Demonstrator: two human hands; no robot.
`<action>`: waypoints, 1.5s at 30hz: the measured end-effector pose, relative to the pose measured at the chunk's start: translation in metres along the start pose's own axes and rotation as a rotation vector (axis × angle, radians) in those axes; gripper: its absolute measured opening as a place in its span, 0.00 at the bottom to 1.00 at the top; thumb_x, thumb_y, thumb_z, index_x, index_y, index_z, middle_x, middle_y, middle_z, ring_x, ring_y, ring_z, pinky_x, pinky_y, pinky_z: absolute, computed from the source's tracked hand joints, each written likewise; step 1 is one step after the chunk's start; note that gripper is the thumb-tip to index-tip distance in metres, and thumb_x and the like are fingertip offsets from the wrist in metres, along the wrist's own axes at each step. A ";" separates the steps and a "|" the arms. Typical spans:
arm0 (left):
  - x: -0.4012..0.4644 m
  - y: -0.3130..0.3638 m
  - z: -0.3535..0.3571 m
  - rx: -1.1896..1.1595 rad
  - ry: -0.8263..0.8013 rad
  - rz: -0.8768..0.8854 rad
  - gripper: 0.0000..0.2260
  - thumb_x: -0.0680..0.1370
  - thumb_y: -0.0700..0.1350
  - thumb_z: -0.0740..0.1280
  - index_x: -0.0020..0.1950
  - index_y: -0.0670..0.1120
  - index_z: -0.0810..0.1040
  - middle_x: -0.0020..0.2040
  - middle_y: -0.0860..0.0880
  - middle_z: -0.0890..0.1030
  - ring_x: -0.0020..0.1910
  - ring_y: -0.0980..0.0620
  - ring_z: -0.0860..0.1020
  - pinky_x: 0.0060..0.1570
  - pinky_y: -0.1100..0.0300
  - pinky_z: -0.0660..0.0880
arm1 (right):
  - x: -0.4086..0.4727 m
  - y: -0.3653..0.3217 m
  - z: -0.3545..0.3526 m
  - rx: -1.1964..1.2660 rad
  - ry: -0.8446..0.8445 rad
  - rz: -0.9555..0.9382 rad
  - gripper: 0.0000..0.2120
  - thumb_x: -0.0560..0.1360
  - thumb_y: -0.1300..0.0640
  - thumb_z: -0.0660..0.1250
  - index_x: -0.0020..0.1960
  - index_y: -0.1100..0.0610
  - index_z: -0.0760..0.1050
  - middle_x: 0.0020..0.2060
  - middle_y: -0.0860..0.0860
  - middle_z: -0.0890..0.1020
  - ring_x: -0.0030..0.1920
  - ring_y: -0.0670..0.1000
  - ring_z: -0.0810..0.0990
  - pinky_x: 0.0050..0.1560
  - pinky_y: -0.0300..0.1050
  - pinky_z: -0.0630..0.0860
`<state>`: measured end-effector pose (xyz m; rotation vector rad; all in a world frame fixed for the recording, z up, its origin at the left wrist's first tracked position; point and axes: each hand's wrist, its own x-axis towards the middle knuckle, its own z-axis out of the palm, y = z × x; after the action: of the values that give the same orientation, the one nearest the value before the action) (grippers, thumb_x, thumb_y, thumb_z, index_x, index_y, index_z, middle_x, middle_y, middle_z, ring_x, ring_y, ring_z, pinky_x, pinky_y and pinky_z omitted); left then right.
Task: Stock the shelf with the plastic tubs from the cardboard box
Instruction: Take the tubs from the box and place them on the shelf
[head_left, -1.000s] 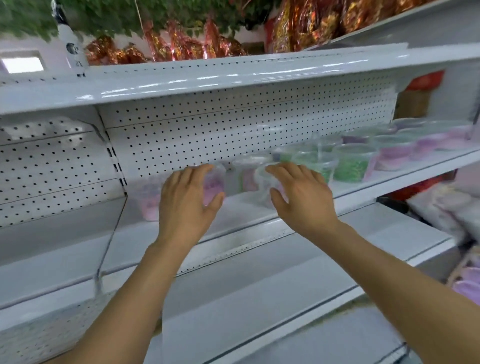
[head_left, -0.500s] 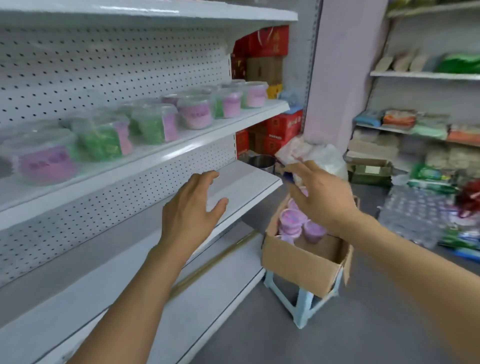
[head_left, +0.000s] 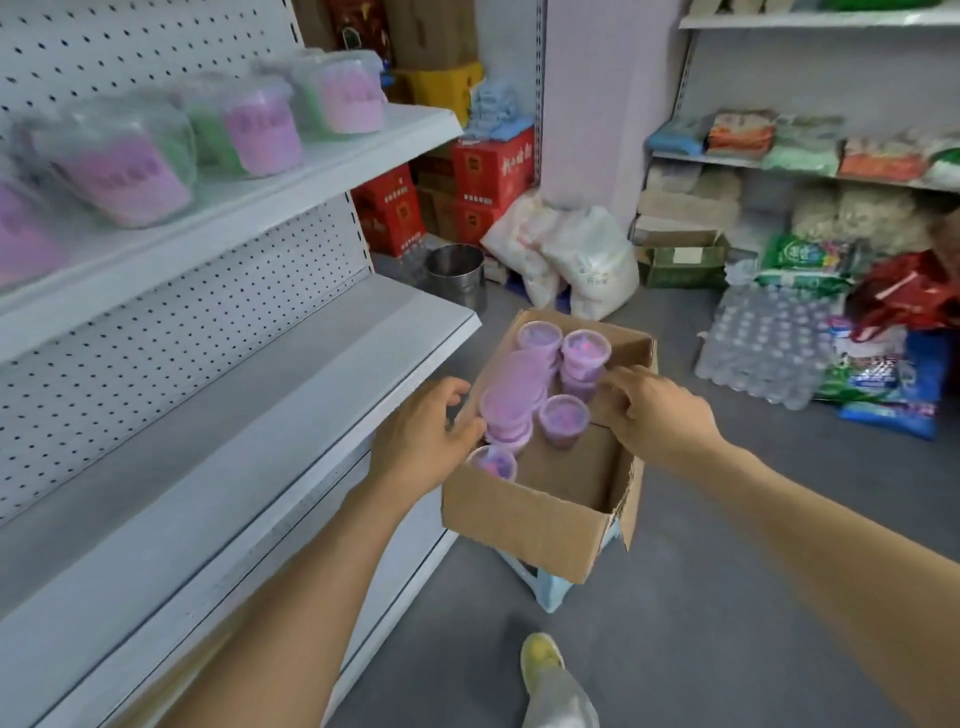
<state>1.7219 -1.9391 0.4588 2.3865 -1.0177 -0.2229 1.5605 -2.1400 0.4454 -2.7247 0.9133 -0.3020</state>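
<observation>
An open cardboard box rests on a pale blue stool on the floor. It holds several clear plastic tubs with purple contents. My left hand hovers over the box's left rim, fingers spread, holding nothing. My right hand hangs over the box's right side, fingers curled loosely and empty, close to the tubs. More tubs, purple and green, stand in a row on the upper white shelf at the left.
Below the stocked shelf runs a bare white shelf. A metal pot, white sacks, red cartons and a bottle pack crowd the floor behind the box. My shoe stands on grey floor.
My view swung from the shelf down to the box. Both hands left the tubs on the shelf and dropped over the open box, empty.
</observation>
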 end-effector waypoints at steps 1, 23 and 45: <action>0.020 -0.002 0.011 -0.015 -0.024 -0.022 0.18 0.73 0.53 0.68 0.63 0.54 0.73 0.59 0.56 0.77 0.50 0.53 0.77 0.49 0.57 0.74 | 0.015 0.011 0.010 0.010 -0.026 0.019 0.12 0.76 0.50 0.60 0.60 0.46 0.72 0.56 0.48 0.76 0.53 0.57 0.78 0.41 0.46 0.70; 0.247 -0.118 0.262 -0.588 -0.219 -1.025 0.23 0.73 0.64 0.65 0.62 0.51 0.72 0.51 0.47 0.81 0.43 0.48 0.83 0.39 0.50 0.83 | 0.231 0.148 0.273 0.671 -0.616 0.908 0.12 0.75 0.61 0.65 0.57 0.51 0.71 0.36 0.52 0.75 0.38 0.57 0.77 0.36 0.51 0.77; 0.229 -0.105 0.257 -0.936 -0.174 -1.050 0.23 0.69 0.49 0.74 0.62 0.56 0.74 0.55 0.46 0.80 0.49 0.46 0.82 0.45 0.52 0.82 | 0.229 0.166 0.283 1.014 -0.394 1.293 0.13 0.70 0.52 0.70 0.48 0.60 0.76 0.39 0.58 0.79 0.45 0.58 0.80 0.56 0.67 0.74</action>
<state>1.8592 -2.1459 0.1976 1.7604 0.3715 -1.0182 1.7240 -2.3607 0.1543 -0.9283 1.5539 0.0582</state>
